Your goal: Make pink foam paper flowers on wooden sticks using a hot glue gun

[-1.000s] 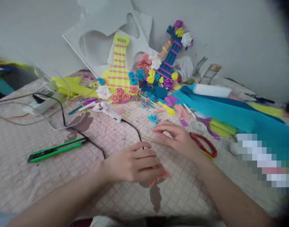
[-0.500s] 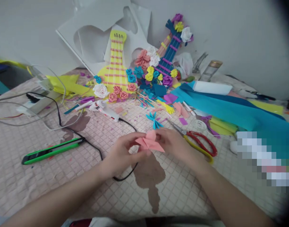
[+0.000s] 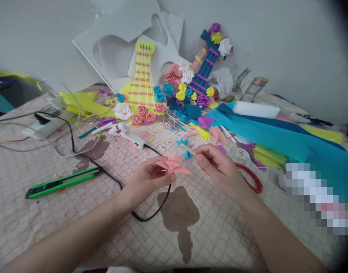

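A green flat tool (image 3: 63,182) lies far left on the pink quilted cloth (image 3: 34,223). A black cord (image 3: 145,217) passes its end and runs to the white glue gun (image 3: 128,134). The left hand (image 3: 145,180) has its grip pinched shut on a pink folded paper flower (image 3: 172,165), held above the cloth. Just right, the right hand (image 3: 219,168) has its grip closed on a thin wooden stick (image 3: 187,148) whose free end points up and left, near the flower. Red-handled scissors (image 3: 253,180) lie just beyond that hand, with teal paper (image 3: 276,136) farther right.
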Available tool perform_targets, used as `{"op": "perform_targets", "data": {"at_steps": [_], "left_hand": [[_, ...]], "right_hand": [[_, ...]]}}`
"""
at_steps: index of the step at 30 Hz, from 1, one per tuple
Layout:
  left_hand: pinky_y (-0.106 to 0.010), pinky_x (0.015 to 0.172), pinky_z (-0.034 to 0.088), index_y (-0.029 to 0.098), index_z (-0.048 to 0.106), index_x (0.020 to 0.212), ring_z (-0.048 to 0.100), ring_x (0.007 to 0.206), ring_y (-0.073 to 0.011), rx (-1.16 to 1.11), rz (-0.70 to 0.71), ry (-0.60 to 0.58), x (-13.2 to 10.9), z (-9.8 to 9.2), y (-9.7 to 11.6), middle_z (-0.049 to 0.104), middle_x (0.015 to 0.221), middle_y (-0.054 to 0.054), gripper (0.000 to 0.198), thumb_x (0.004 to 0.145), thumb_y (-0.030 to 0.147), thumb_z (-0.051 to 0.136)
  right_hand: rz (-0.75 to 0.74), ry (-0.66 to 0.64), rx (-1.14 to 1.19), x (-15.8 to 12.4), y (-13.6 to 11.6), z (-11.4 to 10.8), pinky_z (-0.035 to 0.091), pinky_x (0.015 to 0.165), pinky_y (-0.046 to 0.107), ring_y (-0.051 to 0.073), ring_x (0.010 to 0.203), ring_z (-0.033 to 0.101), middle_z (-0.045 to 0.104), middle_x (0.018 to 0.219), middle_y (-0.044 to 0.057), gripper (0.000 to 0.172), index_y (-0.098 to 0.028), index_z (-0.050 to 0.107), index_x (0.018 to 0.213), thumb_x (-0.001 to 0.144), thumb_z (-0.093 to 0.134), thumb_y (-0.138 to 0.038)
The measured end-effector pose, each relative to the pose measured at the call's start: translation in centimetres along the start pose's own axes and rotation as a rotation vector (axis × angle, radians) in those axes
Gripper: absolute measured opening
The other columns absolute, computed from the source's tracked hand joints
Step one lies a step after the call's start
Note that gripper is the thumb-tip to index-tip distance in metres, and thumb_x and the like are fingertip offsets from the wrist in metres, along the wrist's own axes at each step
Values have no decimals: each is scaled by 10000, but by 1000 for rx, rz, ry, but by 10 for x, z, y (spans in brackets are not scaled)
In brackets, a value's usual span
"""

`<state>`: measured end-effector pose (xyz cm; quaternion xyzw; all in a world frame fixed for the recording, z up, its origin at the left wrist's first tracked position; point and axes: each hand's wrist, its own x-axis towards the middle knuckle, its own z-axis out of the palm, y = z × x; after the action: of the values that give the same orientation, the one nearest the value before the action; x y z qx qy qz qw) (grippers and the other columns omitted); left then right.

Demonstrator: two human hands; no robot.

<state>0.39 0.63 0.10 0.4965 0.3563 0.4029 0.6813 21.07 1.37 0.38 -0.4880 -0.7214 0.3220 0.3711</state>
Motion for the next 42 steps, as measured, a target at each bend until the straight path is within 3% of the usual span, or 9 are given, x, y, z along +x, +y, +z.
{"op": "perform_targets", "data": {"at_steps": [4, 8, 15, 20, 28, 42], "left_hand": [[-192, 608, 458, 144, 600, 873, 594, 624, -83, 24, -51, 33, -2, 2, 4, 638, 690, 26, 201, 695, 137, 693], [-211, 648, 479, 142, 612, 892, 607, 675, -102, 139, 0, 30, -3, 2, 2, 656, 723, 9, 199, 704, 134, 675], [-283, 780, 494, 151, 629, 1023, 628, 796, -152, 450, 181, 74, -1, -2, -7, 691, 891, -42, 303, 723, 173, 672], [-318, 815, 498, 153, 627, 1060, 648, 846, -180, 522, 207, 81, -2, -4, -8, 712, 914, -58, 322, 743, 198, 659], [-333, 857, 494, 155, 618, 1072, 650, 889, -190, 633, 254, 83, -3, -5, -6, 709, 966, -63, 319, 757, 202, 641], [-285, 754, 503, 173, 590, 1060, 639, 835, -167, 949, 520, 122, -4, -10, -9, 686, 934, -52, 278, 783, 178, 616]], "right_hand": [[8, -138, -86, -1, -8, 2, 360, 550, 227, 102, 632, 483, 542, 705, -21, 221, -210, 562, 842, 896, 451, -393], [-3, -183, -155, -1, -11, 5, 370, 555, 226, 106, 651, 527, 607, 722, -13, 228, -198, 599, 810, 893, 464, -362], [-75, -102, -186, -1, -6, 6, 408, 591, 231, 108, 662, 565, 667, 777, 3, 157, -197, 655, 848, 854, 535, -297], [-131, -39, -230, 1, -5, 7, 397, 560, 230, 98, 610, 542, 667, 748, 3, 116, -187, 663, 810, 822, 582, -269], [-139, -105, -174, 0, -6, 5, 409, 587, 225, 98, 649, 563, 665, 744, -8, 159, -196, 665, 809, 857, 541, -282], [-91, -67, -111, -1, -10, 2, 428, 555, 226, 108, 629, 568, 668, 749, 13, 163, -179, 656, 808, 850, 541, -287]]}}
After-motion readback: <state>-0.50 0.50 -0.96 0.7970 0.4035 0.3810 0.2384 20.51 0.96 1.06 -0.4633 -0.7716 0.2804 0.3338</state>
